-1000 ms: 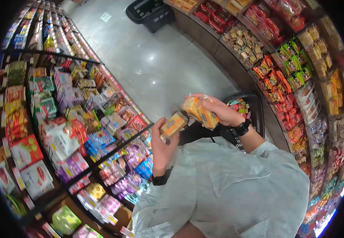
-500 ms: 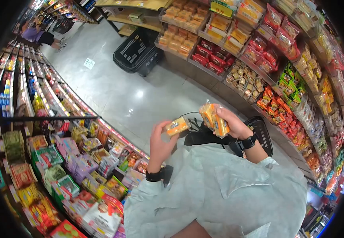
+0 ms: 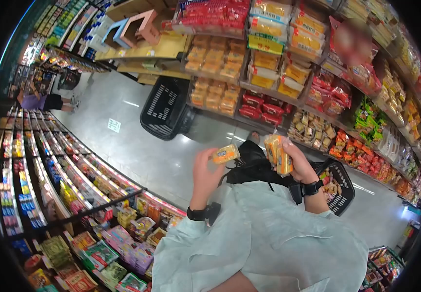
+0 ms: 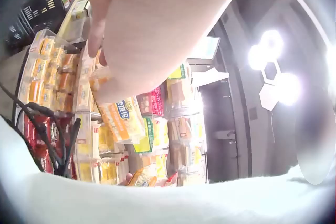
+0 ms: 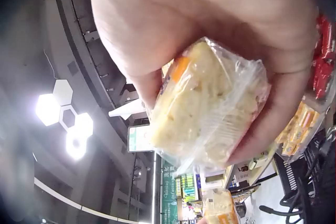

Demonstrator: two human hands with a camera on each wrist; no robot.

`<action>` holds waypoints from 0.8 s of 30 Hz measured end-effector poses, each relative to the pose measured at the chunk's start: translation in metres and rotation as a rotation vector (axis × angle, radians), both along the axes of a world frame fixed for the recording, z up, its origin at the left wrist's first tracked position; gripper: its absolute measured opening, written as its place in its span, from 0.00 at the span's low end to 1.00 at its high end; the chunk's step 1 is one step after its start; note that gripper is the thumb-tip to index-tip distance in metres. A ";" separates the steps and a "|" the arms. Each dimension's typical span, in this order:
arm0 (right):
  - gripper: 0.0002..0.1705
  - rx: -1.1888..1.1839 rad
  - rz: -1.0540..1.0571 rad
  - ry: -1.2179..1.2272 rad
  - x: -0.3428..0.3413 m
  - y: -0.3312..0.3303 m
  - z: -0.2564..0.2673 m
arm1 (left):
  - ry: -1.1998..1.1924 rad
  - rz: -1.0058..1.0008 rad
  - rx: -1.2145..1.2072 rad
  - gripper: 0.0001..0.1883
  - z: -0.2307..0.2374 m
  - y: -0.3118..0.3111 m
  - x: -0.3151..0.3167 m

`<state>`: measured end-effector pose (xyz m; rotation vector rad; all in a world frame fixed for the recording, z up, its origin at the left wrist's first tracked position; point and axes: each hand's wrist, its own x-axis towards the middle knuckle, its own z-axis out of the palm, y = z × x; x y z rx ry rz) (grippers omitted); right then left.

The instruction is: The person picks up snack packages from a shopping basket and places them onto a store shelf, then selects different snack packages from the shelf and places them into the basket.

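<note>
In the head view my left hand pinches one clear-wrapped yellow pack with an orange label between thumb and fingers. My right hand, a little to the right, grips more such packs side by side; their exact number is unclear. A gap separates the two hands' packs. The left wrist view shows the single pack below the left hand. Close up in the right wrist view, a wrapped pale pack is held in the curled fingers of the right hand.
Shelves with similar orange packs and red packs line the far side and right. A black basket stands on the floor; another basket holding goods is beside my right wrist. Snack shelves fill the left, where a person stands far off.
The view has swung up and toward the far shelves, bringing more of them and a distant person into sight. Both hands keep hold of their packs, with a wider gap between them than a second ago.
</note>
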<state>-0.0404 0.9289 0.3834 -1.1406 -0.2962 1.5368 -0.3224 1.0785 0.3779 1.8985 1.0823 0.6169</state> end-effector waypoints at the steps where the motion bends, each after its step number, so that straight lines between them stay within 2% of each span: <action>1: 0.36 -0.006 -0.028 0.019 0.009 0.017 -0.003 | 0.053 -0.020 0.043 0.25 0.006 0.016 0.008; 6: 0.34 0.023 -0.096 0.004 0.061 0.106 0.005 | 0.101 0.017 0.112 0.26 0.014 0.092 0.052; 8: 0.34 0.029 -0.089 -0.044 0.082 0.124 0.005 | 0.131 0.000 0.162 0.26 0.012 0.121 0.071; 11: 0.33 0.027 -0.123 -0.044 0.105 0.132 0.010 | 0.072 -0.041 0.097 0.27 -0.001 0.159 0.099; 12: 0.32 -0.011 -0.167 -0.034 0.110 0.130 0.009 | 0.023 -0.069 0.102 0.27 -0.007 0.172 0.109; 17: 0.31 -0.127 -0.477 -0.045 0.115 0.114 0.003 | 0.159 -0.311 0.230 0.26 -0.030 0.254 0.167; 19: 0.31 -0.160 -0.600 -0.014 0.108 0.102 0.002 | 0.261 -0.374 0.277 0.26 -0.045 0.286 0.190; 24: 0.31 -0.169 -0.876 -0.012 0.074 0.098 0.000 | 0.315 -0.563 0.451 0.27 -0.097 0.354 0.238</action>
